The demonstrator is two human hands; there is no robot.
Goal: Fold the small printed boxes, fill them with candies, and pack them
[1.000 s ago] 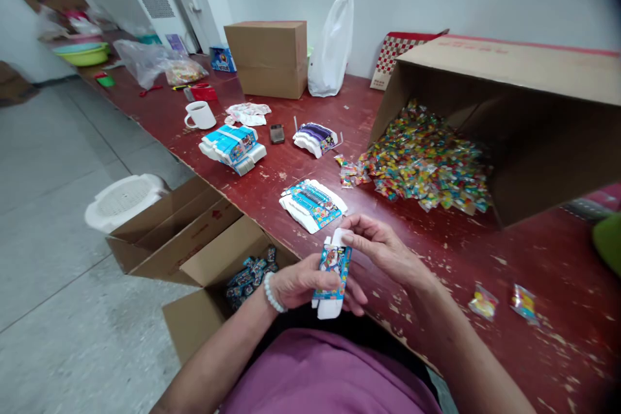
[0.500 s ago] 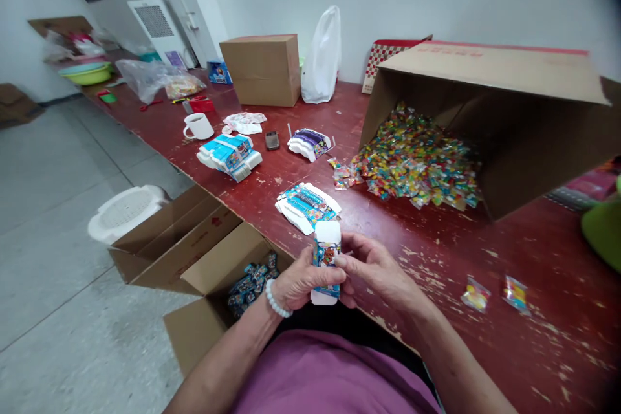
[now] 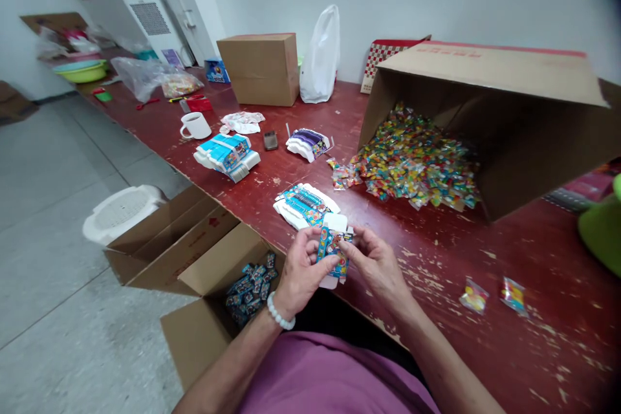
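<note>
The left hand (image 3: 303,268) is now gripping the small blue carton (image 3: 334,252) by its left side, thumb lying on the printed front; half a second ago that thumb was reaching across the front, and now it is sitting further back toward the left edge. The right hand (image 3: 381,265) is pinching the carton's right side, its thumb pressing on the front; both hands are thus sharing the hold, neither spread wide. The carton is turning a little, so a side panel is showing beside the front; its white top flap is standing up, so that end is not closed, and whether anything is inside cannot be told.

Just beyond the left hand, the fanned flat cartons (image 3: 301,200) are lying on the red table (image 3: 436,246), partly hidden by the carton; further out beyond the right hand, wrapped candies (image 3: 422,162) are spilling from the big cardboard box (image 3: 495,71); to the right of the right hand, two loose candy packets (image 3: 474,296) (image 3: 513,294) are lying apart; below and left of the left hand, an open box (image 3: 194,336) is holding small dark-blue packs (image 3: 250,288).
</note>
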